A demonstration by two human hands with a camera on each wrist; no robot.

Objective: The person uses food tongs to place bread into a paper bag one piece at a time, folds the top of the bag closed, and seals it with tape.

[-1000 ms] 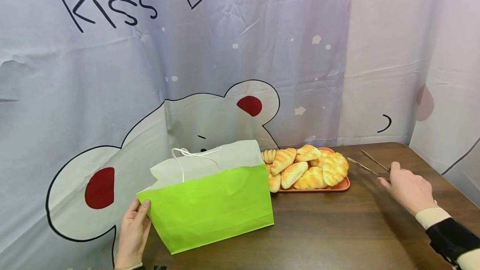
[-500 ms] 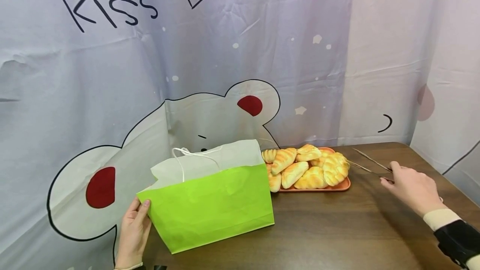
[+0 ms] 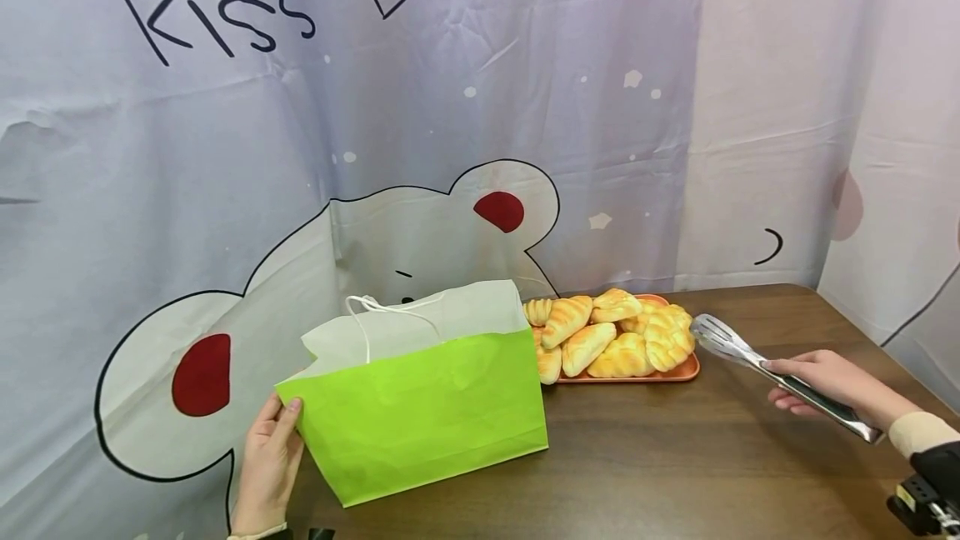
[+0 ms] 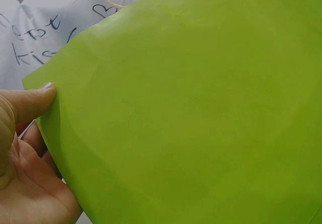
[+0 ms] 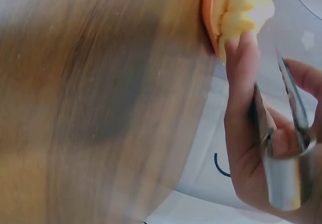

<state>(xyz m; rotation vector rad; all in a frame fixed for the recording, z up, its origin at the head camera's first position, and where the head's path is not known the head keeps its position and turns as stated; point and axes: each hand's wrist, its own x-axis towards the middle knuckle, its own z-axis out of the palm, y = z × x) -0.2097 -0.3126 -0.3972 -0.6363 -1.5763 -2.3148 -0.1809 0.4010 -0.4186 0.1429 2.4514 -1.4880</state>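
My left hand (image 3: 268, 469) pinches the upper left edge of a bright green paper bag (image 3: 427, 419), thumb in front and fingers behind. The bag stands tilted, its white flap and white cord handles (image 3: 367, 304) at the top. In the right hand (image 3: 832, 382) I hold metal tongs (image 3: 806, 398), slotted head up and left, close to the bread. In the right wrist view the arms of the tongs stand apart between thumb and fingers. An orange tray (image 3: 684, 372) bears several golden breads (image 3: 588, 348); the bag hides its left end.
A brown wooden table (image 3: 637, 465) lies under everything. Behind it hangs a pale curtain (image 3: 600, 107) with bear drawings and the word "kiss". A dark cable (image 3: 922, 311) runs along the right side.
My right hand has turned over and drawn back to the right, so the tongs now show their broad slotted face. The left hand and bag have stayed in place.
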